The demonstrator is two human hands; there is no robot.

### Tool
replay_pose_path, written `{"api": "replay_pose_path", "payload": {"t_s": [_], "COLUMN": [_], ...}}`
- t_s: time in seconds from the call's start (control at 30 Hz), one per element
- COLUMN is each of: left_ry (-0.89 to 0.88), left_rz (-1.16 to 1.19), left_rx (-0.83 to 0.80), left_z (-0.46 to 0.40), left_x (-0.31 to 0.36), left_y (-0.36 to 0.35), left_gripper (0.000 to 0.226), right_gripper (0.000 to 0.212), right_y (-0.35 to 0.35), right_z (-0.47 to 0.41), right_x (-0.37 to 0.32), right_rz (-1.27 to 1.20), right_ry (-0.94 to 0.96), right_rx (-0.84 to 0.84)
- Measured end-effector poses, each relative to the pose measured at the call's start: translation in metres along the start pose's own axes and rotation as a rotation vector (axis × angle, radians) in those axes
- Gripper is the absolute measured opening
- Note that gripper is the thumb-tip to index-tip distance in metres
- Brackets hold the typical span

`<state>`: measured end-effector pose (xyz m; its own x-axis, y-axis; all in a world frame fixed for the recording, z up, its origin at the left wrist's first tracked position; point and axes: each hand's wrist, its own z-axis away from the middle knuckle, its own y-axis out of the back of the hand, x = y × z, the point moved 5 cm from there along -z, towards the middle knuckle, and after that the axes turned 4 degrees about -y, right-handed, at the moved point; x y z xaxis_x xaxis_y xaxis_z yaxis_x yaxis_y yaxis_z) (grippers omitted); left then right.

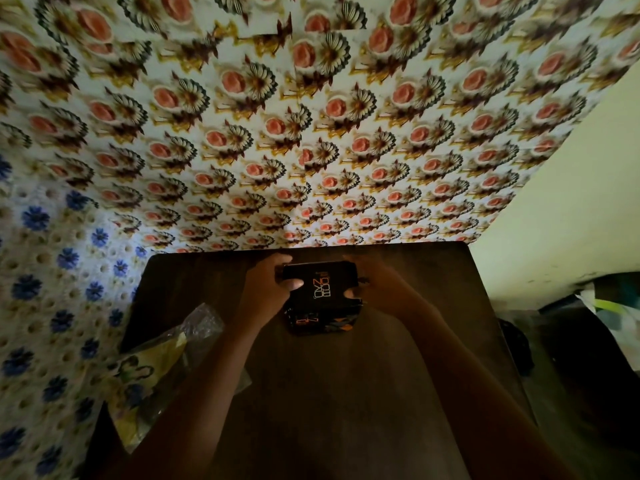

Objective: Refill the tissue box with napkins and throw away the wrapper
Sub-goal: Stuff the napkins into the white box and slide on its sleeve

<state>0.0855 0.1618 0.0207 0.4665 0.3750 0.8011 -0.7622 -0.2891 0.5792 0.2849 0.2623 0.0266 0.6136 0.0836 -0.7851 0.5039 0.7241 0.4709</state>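
With your left hand and right hand fingers clamped on the tissue box near the desk's far edge, careless pressing could crush it or nudge the wrapper off the left edge.

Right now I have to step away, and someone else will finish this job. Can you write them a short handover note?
Left hand: gripping the left side of the black tissue box, thumb on its top.
Right hand: gripping the right side, thumb on the top.
The box stands near the far edge of the dark wooden table.
The plastic wrapper lies at the table's left edge, partly under the left forearm.
Done, apparently: the wrapper looks opened and no loose napkins show; the box's contents are not visible.
Left: confirm the box is filled and closed, then throw away the wrapper.
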Motion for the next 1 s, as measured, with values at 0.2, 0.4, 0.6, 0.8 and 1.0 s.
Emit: {"api": "replay_pose_path", "payload": {"t_s": [0.2,0.4,0.6,0.8,1.0], "left_ry": [0.120,0.280,0.426,0.130,0.055], "left_rz": [0.337,0.412,0.583,0.317,0.122], "left_rx": [-0.062,-0.092,-0.205,0.076,0.237], "left_z": [0.014,0.035,0.054,0.065,0.053], "left_x": [-0.020,-0.022,-0.033,-0.033,-0.062], "left_y": [-0.005,-0.048,-0.090,-0.086,-0.067], "left_gripper": [0.021,0.057,0.084,0.070,0.047], "right_gripper": [0.058,0.025,0.031,0.055,0.042], "right_y": [0.000,0.012,0.009,-0.012,-0.037], "right_z": [0.019,0.062,0.075,0.057,0.004], "right_x": [0.029,0.078,0.099,0.110,0.108], "right_rz": [-0.217,-0.133,-0.079,-0.458,-0.598], "right_ry": [-0.119,-0.180,-0.318,-0.321,-0.325], "right_rx": [0.154,0.639,0.667,0.514,0.340]}}
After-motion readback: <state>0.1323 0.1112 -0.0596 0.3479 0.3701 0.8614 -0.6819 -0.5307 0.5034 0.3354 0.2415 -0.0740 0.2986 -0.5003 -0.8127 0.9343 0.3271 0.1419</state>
